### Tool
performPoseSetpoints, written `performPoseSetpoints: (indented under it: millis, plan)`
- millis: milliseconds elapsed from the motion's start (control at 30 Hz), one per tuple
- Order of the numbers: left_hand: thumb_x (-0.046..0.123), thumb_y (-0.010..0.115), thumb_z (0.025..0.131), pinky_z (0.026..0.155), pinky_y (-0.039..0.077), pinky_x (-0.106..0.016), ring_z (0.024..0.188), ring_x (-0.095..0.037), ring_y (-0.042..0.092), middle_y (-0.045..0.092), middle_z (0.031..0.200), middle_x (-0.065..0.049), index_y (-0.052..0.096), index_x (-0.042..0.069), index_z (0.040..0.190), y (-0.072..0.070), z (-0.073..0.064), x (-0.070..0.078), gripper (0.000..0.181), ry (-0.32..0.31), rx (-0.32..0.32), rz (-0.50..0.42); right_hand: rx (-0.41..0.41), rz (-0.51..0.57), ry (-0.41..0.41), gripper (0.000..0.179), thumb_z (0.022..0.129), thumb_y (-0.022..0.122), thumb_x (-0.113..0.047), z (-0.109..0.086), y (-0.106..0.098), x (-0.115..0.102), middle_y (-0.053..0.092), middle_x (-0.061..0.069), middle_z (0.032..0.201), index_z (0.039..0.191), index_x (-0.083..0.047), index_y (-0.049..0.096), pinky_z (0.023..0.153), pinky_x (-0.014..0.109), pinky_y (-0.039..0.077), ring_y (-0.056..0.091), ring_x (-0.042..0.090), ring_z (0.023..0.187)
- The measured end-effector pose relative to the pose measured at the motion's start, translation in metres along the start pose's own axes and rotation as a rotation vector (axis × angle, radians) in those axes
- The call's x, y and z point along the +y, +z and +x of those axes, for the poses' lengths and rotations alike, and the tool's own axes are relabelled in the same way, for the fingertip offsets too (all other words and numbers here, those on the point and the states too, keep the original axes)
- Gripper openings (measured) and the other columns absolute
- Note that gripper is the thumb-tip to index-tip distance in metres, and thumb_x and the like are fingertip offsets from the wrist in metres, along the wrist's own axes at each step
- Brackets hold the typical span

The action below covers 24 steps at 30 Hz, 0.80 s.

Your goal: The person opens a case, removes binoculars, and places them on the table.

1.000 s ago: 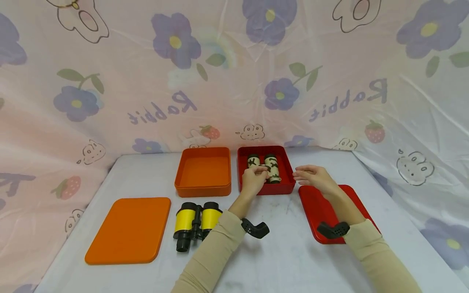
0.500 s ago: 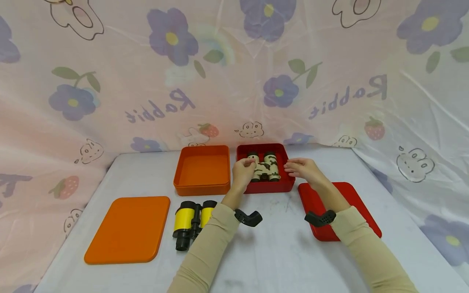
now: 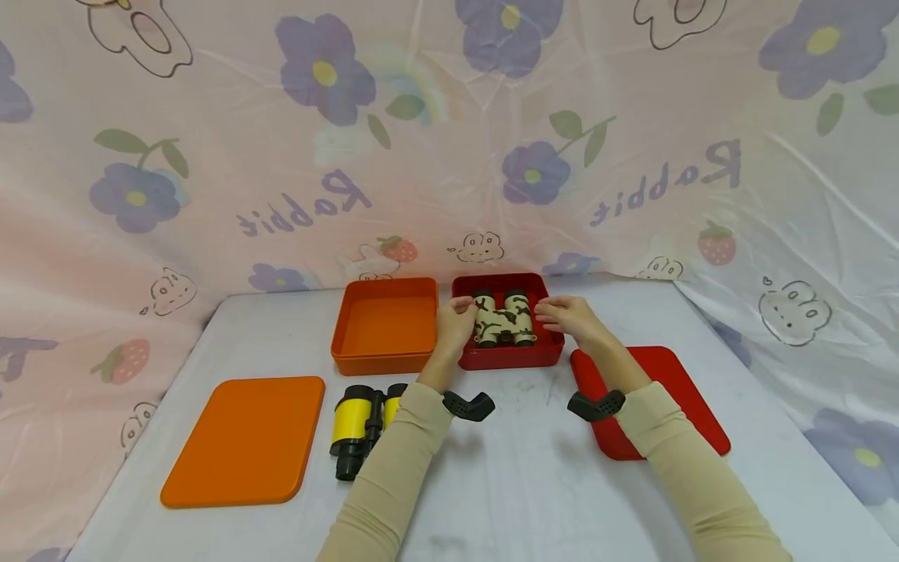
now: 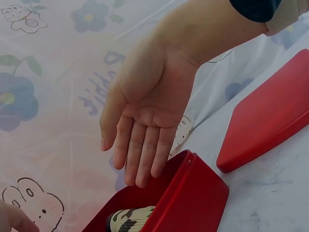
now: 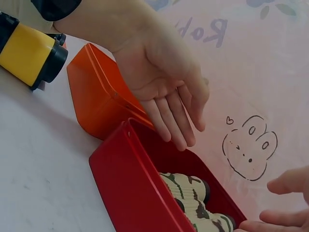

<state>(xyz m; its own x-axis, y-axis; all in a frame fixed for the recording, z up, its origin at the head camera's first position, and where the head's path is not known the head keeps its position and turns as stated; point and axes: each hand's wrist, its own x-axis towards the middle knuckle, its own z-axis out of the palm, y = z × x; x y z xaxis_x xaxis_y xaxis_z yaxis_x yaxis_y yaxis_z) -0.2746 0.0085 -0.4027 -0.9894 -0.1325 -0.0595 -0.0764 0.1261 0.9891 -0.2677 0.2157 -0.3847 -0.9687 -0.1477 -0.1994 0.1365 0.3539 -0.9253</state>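
Note:
Camouflage-patterned binoculars (image 3: 500,321) lie inside the red box (image 3: 511,358) at the table's back. My left hand (image 3: 453,324) is at the box's left side, close to the binoculars. In the right wrist view this hand (image 5: 161,87) has its fingers extended downward at the red rim, palm bare. On the opposite side, my right hand (image 3: 572,318) hovers by the right rim. The left wrist view shows the right hand's (image 4: 149,106) straight fingers pointing down over the box edge, holding nothing.
An orange box (image 3: 382,364) stands just left of the red one. Yellow-and-black binoculars (image 3: 351,421) lie in front of it, partly covered by my left sleeve. The orange lid (image 3: 246,441) lies at front left, the red lid (image 3: 674,390) at right under my right forearm.
My left hand has let go of the camouflage binoculars and drawn back to the left, uncovering them in the red box. My right hand has moved left, over the box's right rim.

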Motion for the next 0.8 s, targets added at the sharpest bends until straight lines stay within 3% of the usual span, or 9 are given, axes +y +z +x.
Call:
performPoseSetpoints:
  millis: [267, 500, 800]
  plan:
    - [0.013, 0.055, 0.094, 0.087, 0.055, -0.03, 0.105, -0.027, 0.059, 0.062, 0.121, -0.019, 0.06, 0.0, 0.124, 0.002, 0.003, -0.002, 0.033, -0.058, 0.007, 0.009, 0.04, 0.015, 0.024, 0.051, 0.104, 0.039, -0.019, 0.006, 0.007, 0.0, 0.037, 0.03, 0.15, 0.145, 0.011, 0.031, 0.115, 0.045, 0.038, 0.041, 0.041, 0.138]
    - [0.014, 0.054, 0.095, 0.098, 0.053, -0.037, 0.114, -0.03, 0.058, 0.06, 0.127, -0.019, 0.059, 0.001, 0.124, 0.005, 0.005, -0.004, 0.032, -0.094, -0.001, -0.036, 0.073, 0.034, 0.046, 0.052, 0.103, 0.042, -0.019, 0.013, 0.009, 0.005, 0.037, 0.031, 0.149, 0.143, 0.012, 0.031, 0.116, 0.046, 0.037, 0.04, 0.042, 0.138]
    - [0.013, 0.051, 0.098, 0.101, 0.051, -0.037, 0.117, -0.03, 0.056, 0.056, 0.134, -0.02, 0.054, -0.002, 0.131, 0.011, 0.008, -0.007, 0.037, -0.113, -0.035, -0.105, 0.101, 0.088, 0.11, 0.056, 0.102, 0.044, -0.021, 0.023, 0.017, 0.011, 0.026, 0.024, 0.157, 0.148, 0.007, 0.027, 0.12, 0.045, 0.031, 0.032, 0.038, 0.144]
